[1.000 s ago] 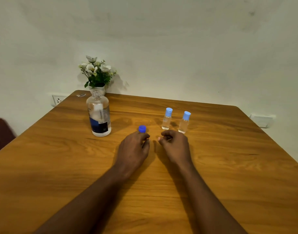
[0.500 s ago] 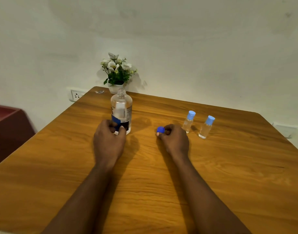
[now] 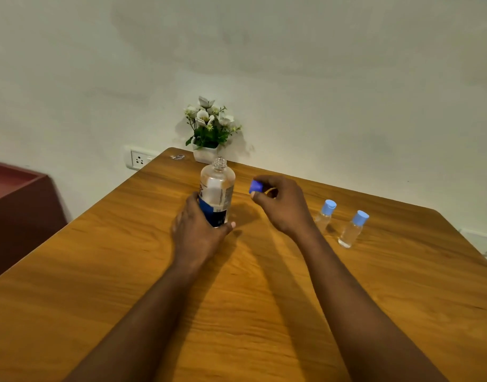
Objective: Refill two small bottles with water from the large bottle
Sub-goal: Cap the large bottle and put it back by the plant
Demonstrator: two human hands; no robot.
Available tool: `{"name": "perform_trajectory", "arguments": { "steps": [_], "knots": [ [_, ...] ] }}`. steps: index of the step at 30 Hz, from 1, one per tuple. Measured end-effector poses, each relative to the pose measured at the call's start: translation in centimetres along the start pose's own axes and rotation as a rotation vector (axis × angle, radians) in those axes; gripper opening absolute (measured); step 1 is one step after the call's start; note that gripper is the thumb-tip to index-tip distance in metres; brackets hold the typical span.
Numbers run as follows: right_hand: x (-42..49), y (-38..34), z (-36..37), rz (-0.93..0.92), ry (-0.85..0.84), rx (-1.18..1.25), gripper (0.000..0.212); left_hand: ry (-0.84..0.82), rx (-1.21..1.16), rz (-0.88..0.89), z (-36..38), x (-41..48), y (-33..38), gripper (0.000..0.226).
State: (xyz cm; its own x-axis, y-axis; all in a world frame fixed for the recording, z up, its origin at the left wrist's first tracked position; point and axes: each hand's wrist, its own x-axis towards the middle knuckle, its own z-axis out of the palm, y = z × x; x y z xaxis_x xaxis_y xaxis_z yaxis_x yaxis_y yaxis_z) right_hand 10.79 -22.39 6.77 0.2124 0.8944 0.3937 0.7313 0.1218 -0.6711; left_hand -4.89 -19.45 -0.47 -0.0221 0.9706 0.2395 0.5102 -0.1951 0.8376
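Note:
The large clear bottle (image 3: 218, 186) with a blue label stands upright on the wooden table (image 3: 264, 299), its mouth uncapped. My left hand (image 3: 198, 230) wraps around its lower part. My right hand (image 3: 281, 205) hovers just right of the bottle and pinches the blue cap (image 3: 255, 186) between thumb and fingers, level with the bottle's shoulder. Two small clear bottles with light blue caps stand at the right: one (image 3: 325, 213) close behind my right wrist, the other (image 3: 352, 228) a little nearer the right edge.
A white pot of white flowers (image 3: 209, 128) stands at the table's far edge against the wall. A small metal ring (image 3: 178, 157) lies near the far left corner. A wall socket (image 3: 139, 160) and a dark red cabinet (image 3: 16, 205) are at the left.
My left hand has moved left and closed around the large bottle. My right hand took the blue cap off the table and raised it toward the bottle's top. The view shifted left.

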Motion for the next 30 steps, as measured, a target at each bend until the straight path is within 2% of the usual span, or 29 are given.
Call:
{"name": "perform_trajectory", "arguments": {
  "steps": [7,10,14,24,30],
  "knots": [
    [3.1,-3.9,-2.1,-0.138,-0.117,-0.097,0.044,0.014,-0.060,-0.004,-0.2,0.3,-0.2,0.086],
    [4.0,-4.7,-3.2,-0.175,-0.109,-0.143,0.037,0.004,-0.042,0.035,-0.3,0.4,-0.1,0.085],
    [4.7,-5.0,-4.4,-0.193,-0.203,-0.196,0.035,-0.002,0.025,0.113,-0.4,0.5,0.0,0.081],
    [4.6,-5.3,-5.4,-0.222,-0.355,-0.230,0.035,-0.039,0.147,0.187,-0.3,0.3,0.0,0.089],
    [4.9,-5.4,-5.6,-0.191,-0.341,-0.297,0.027,-0.049,0.168,0.208,-0.5,0.3,0.1,0.088]
  ]
}}
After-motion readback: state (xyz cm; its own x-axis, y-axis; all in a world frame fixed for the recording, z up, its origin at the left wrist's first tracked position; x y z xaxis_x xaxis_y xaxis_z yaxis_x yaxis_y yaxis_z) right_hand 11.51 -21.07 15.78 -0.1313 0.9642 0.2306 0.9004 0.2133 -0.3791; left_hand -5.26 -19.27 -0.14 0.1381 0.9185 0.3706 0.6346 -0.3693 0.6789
